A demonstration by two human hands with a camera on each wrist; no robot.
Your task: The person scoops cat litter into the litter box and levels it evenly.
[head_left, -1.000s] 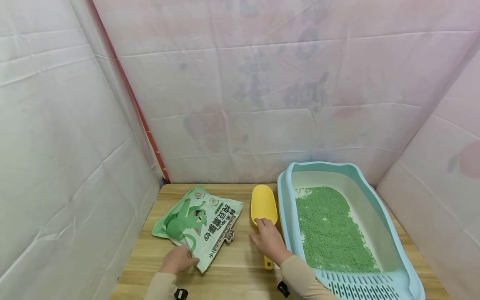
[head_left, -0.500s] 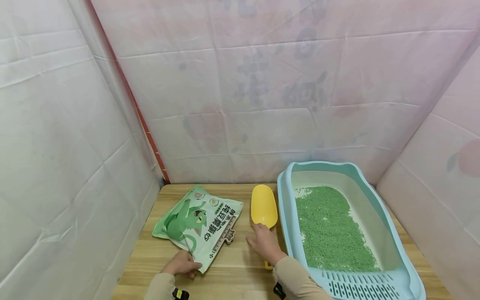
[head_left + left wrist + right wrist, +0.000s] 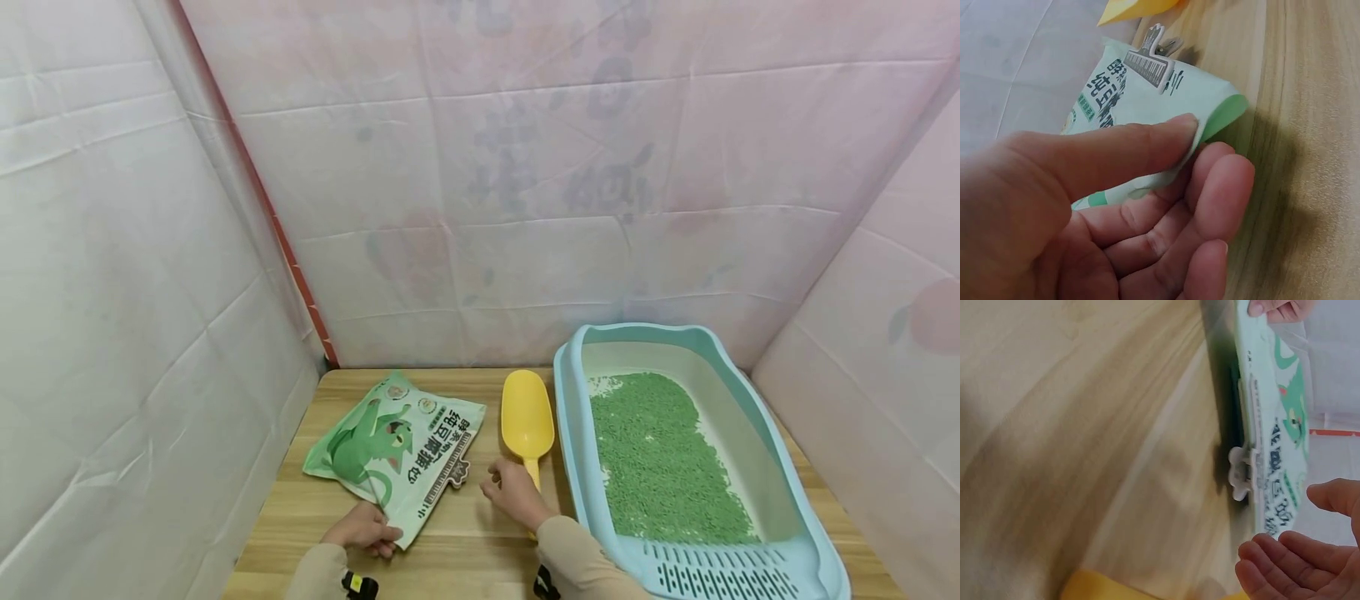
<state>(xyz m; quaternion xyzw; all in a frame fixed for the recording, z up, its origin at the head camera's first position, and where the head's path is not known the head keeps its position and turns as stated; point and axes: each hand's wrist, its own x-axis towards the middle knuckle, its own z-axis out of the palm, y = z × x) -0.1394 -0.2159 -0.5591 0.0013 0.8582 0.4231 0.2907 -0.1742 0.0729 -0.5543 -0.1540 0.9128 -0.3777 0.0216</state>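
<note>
A pale green cat litter bag [image 3: 420, 429] with a cat printed on it lies flat on the wooden table [image 3: 457, 567]. My left hand [image 3: 362, 527] pinches its near corner between thumb and fingers; the left wrist view shows the bag's edge [image 3: 1225, 112] curling there. On the bag's right edge sits a sealing clip [image 3: 458, 473]. My right hand [image 3: 516, 493] hovers beside the handle of a yellow scoop [image 3: 527, 408], hiding part of it. In the right wrist view that hand [image 3: 1300, 562] has loosely bent fingers, with nothing held.
At the right stands a light blue litter box [image 3: 572, 433] with green litter pellets [image 3: 660, 458] inside and a slotted front ledge [image 3: 720, 571]. White sheeting [image 3: 450, 275] hangs behind the table and on both sides.
My right hand has drawn back from the scoop's bowl toward its handle, nearer to me. The left hand has closed in on the bag's corner and shifted slightly right.
</note>
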